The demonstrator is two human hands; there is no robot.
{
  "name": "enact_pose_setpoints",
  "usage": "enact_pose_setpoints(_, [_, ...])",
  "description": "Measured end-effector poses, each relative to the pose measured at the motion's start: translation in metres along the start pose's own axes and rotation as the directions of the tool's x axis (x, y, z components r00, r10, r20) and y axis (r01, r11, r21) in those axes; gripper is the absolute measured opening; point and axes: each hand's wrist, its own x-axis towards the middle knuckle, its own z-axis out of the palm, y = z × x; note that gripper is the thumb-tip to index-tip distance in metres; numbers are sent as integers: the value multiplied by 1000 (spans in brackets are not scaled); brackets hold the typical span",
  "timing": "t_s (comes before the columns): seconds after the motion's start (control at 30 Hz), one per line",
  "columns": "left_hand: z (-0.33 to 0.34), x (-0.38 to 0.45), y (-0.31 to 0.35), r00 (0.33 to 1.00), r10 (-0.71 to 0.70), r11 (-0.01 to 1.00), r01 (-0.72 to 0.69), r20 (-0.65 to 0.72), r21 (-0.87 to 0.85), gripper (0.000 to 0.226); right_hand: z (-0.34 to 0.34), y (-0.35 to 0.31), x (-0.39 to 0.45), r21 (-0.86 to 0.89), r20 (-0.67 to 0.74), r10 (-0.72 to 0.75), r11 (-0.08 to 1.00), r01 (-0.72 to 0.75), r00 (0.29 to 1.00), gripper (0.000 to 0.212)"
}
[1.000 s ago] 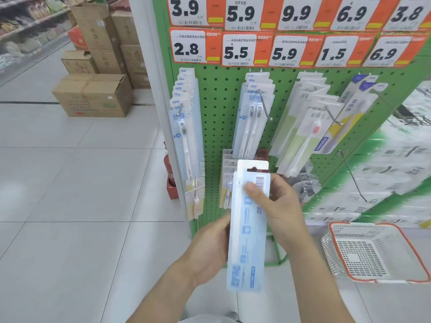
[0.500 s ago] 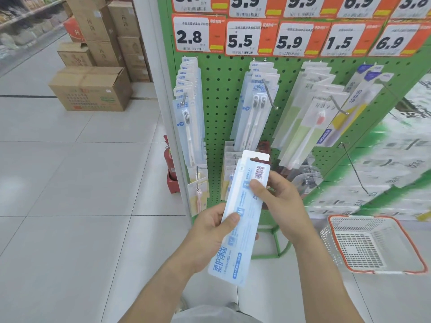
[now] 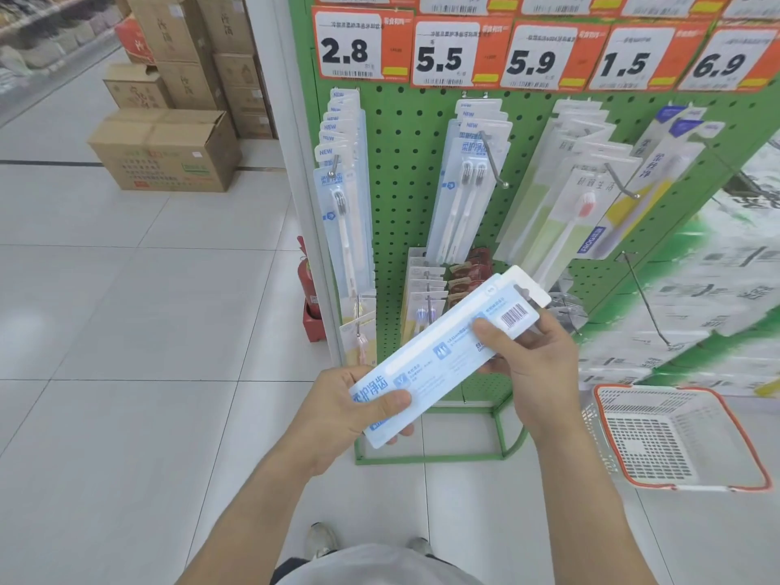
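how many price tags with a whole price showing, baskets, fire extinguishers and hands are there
price tags: 5
baskets: 1
fire extinguishers: 1
hands: 2, left hand and right hand, both holding the toothbrush pack
total: 9

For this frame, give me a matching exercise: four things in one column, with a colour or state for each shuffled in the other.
Things:
1. toothbrush pack
2. shopping basket
3. cardboard box
4. fire extinguisher

States:
A. red, upright
B. brown, far left
C. held by left hand and right hand
D. white mesh, orange rim

Pairs: 1-C, 2-D, 3-B, 4-A
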Motion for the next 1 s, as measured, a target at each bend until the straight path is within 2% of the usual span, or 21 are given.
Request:
enact_pose_setpoints(0.1, [-1, 2, -1, 996, 36, 996, -42, -77, -75, 28, -1, 1, 1, 29, -63, 8, 1000, -6, 998, 16])
enact_pose_setpoints(0.2, [-2, 1, -4, 998, 42, 991, -46, -40, -122, 37, -2, 1, 3, 76, -129, 40, 997, -31, 991, 6])
enact_pose_setpoints(0.33, [-1, -1, -4, 999, 30, 987, -26, 23, -158, 44, -3, 4, 6, 97, -184, 72, 994, -55, 980, 19])
enact_pose_setpoints(0.5, [3, 0, -1, 999, 35, 990, -36, -5, -138, 45, -3, 7, 8, 86, -207, 84, 994, -68, 975, 27])
enact_pose_setpoints(0.6, [4, 0, 0, 999, 35, 999, -36, -17, -31, 40, -1, 10, 7, 78, -169, 78, 995, -66, 982, 25])
enact_pose_setpoints(0.73, [6, -1, -2, 1000, 10, 997, -11, 11, 74, 27, 1, 15, 4, 52, -85, 72, 996, -67, 994, 8])
enact_pose_setpoints(0.87, [4, 0, -3, 996, -43, 993, 33, 84, 111, 25, 2, 17, 4, -28, 5, 26, 999, -26, 1000, 41])
enact_pose_setpoints(1.0, [7, 0, -5, 985, -95, 978, 65, 144, 197, 32, 2, 16, 5, -134, 222, 1, 991, 29, 975, 64])
